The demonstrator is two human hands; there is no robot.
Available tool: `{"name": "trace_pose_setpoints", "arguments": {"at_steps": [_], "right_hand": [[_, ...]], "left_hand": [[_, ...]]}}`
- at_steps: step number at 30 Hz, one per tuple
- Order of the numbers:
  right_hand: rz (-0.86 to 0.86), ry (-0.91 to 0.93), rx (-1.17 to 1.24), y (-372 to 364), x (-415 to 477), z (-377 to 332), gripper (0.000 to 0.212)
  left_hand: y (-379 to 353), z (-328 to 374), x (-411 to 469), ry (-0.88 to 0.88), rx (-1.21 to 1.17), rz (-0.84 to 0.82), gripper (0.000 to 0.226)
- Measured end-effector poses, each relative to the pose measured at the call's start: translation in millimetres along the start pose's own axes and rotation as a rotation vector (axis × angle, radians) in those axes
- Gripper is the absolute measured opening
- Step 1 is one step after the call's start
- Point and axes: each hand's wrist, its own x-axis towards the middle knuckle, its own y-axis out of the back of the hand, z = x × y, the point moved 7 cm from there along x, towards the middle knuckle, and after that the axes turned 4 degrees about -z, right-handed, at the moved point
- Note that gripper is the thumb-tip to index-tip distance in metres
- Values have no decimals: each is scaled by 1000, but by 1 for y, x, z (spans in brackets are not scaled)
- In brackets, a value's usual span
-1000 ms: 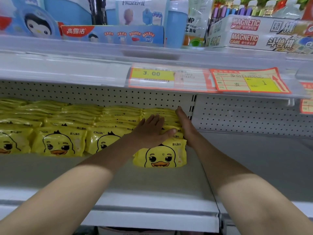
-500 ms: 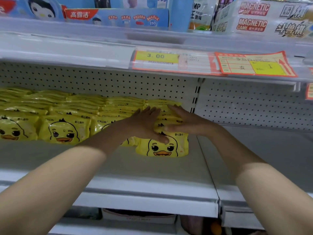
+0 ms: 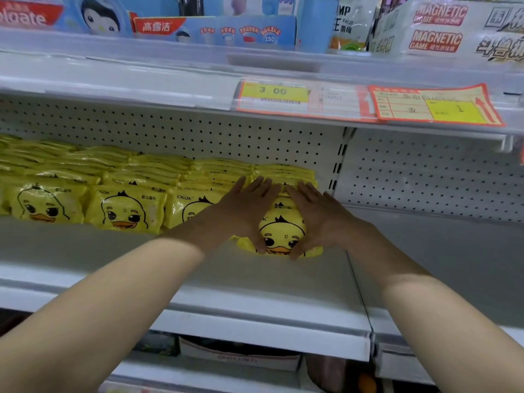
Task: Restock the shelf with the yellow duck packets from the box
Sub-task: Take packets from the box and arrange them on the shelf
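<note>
Front duck packet (image 3: 279, 236) stood on its long edge at the right end of the row on the shelf (image 3: 255, 293), duck face toward the camera, long axis left-right. Left grip (image 3: 243, 208) and right grip (image 3: 317, 214) were both wide (fingers flat on the packet tops, thumbs against its front face). Neighbour packets (image 3: 124, 211) read "CKaK". Price tag (image 3: 273, 93) above read "3.00"; upper boxes (image 3: 436, 26) read "MAGNETIC GAME".

Left hand (image 3: 246, 214) and right hand (image 3: 317, 217) flat on rightmost yellow duck packets (image 3: 283, 236), thumbs on the front one, white shelf (image 3: 198, 282), price tag (image 3: 273, 93) above
</note>
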Motion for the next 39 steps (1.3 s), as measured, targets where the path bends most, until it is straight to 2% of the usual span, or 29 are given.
{"name": "trace_pose_setpoints", "arguments": {"at_steps": [8,13,16,20,26,39], "right_hand": [[64,5,23,4,4,4,150],[42,-27,-13,3,-1,2,154],[26,-50,45,12,-2,-4,152],[145,-12,117,38,5,-32,142],[167,28,36,47,38,-94,136],[89,-129,-185,23,84,-131,137]], "left_hand": [[6,1,5,22,34,74,147],[6,-4,-6,-63,-64,110,152],[16,-36,-23,-57,-154,119,152],[21,-108,-43,63,-123,86,149],[-8,-147,-49,65,-8,-23,152],[-18,-147,-35,7,69,60,149]]}}
